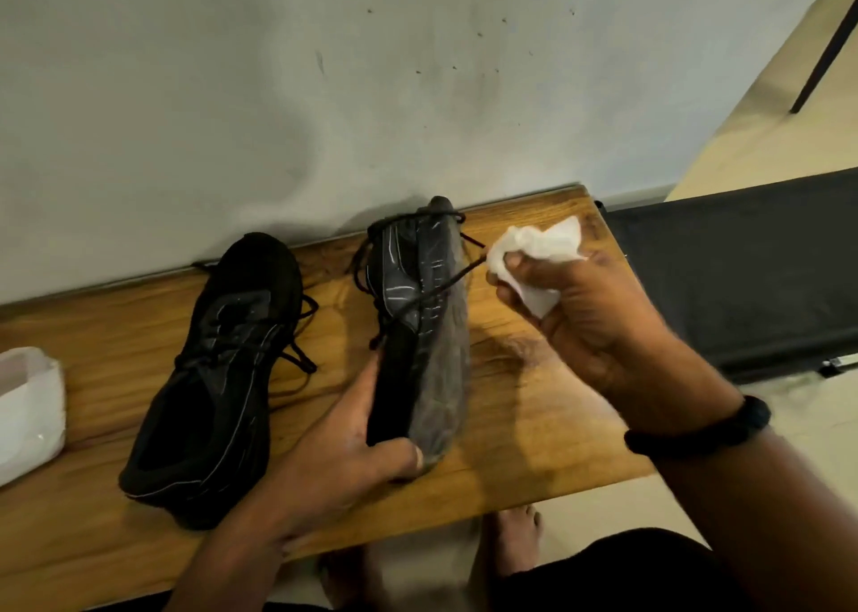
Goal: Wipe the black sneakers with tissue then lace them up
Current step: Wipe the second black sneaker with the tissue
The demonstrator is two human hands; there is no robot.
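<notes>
1. A single head-worn wide-angle view looks forward and steeply down.
2. It faces the brown wooden bench (534, 379) and the grey wall (278, 101) behind it.
3. It sits close: the left hand (346, 453) and right hand (596, 328) loom large.

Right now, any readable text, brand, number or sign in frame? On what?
None readable in this view.
held sneaker: only grey lines on its side, no legible brand.
other sneaker: grey lines, no logo legible.
tissue: blank.
white bag: no print visible.
wristband: plain black, nothing to read.
</notes>
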